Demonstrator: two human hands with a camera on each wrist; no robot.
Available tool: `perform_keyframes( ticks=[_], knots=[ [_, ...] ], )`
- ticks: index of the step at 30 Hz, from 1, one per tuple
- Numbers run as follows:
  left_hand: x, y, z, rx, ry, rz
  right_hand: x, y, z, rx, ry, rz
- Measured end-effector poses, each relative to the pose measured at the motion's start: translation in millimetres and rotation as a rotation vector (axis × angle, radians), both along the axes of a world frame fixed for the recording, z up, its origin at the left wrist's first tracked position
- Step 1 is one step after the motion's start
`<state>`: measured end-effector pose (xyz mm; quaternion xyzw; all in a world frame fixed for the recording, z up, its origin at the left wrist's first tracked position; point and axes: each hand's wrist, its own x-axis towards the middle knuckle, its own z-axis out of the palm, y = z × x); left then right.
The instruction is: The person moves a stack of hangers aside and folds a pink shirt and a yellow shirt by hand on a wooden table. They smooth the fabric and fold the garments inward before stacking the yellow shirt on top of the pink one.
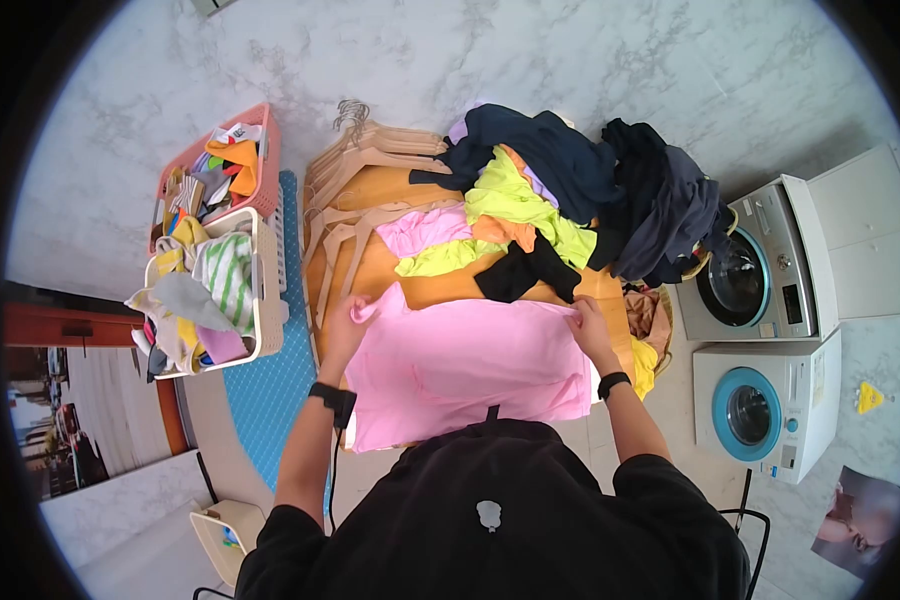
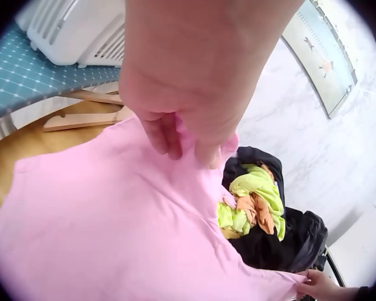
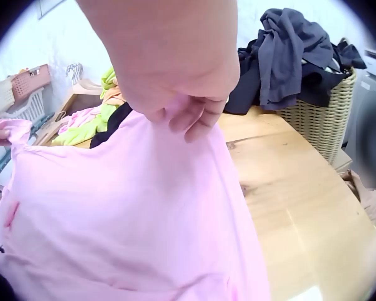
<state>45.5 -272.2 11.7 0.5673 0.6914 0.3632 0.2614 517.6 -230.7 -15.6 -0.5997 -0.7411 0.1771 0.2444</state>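
A pink garment (image 1: 470,350) is spread over the near part of the wooden table, between the two hands. My left hand (image 1: 347,330) pinches its upper left corner, and in the left wrist view the cloth bunches between thumb and fingers (image 2: 172,141). At the upper right corner my right hand (image 1: 592,330) grips the edge with curled fingers, the cloth (image 3: 131,194) hanging down from them in the right wrist view. Just beyond the garment's far edge lies a black piece of clothing (image 1: 525,272).
Wooden hangers (image 1: 370,150) lie at the table's far left. Behind the garment are lime clothes (image 1: 510,195), and dark clothes (image 3: 282,63) spill over a wicker basket (image 3: 319,119). Filled laundry baskets (image 1: 270,290) stand left on a blue ironing board (image 1: 270,400). Two washing machines (image 1: 765,400) stand right.
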Motion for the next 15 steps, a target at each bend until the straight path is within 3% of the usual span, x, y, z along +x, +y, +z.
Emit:
perform_keyframes(
  ticks=[2,5,10,12,13,15],
  knots=[
    [0,-38,6,0.081,-0.161,-0.051,5,-17,6,-0.268,0.211,-0.045],
    [4,-102,2,0.037,-0.048,-0.079,13,-49,-4,-0.119,0.243,-0.025],
    [16,-174,-6,0.043,0.052,-0.195,30,-94,-24,-0.121,0.151,0.004],
    [12,-185,-21,-0.176,0.058,-0.273,41,-102,-46,-0.219,0.031,0.011],
    [10,-184,-29,-0.17,0.057,-0.271,40,-104,-56,-0.214,0.03,0.014],
    [7,-181,-39,-0.41,0.074,-0.164,37,-106,-66,-0.151,-0.025,-0.122]
  ],
)
